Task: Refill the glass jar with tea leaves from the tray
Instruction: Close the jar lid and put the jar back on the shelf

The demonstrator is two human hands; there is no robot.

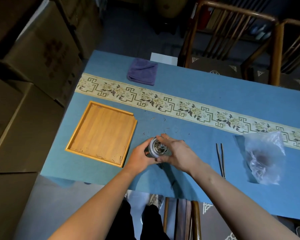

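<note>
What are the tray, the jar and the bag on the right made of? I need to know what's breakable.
Tray: looks like light bamboo or wood, smooth finish, with visible grain. Jar, held by both hands: clear glass by its glint, with a whitish ring at the lid, possibly a seal. Bag: thin clear plastic, crinkled and shiny.

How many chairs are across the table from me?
2. One chair sits at the table's far edge, the other chair beside it at frame right, partly cut off; more may be hidden.

cloth (189, 139) open — tongs (221, 160), bag (265, 158) rightward, seemingly
</note>
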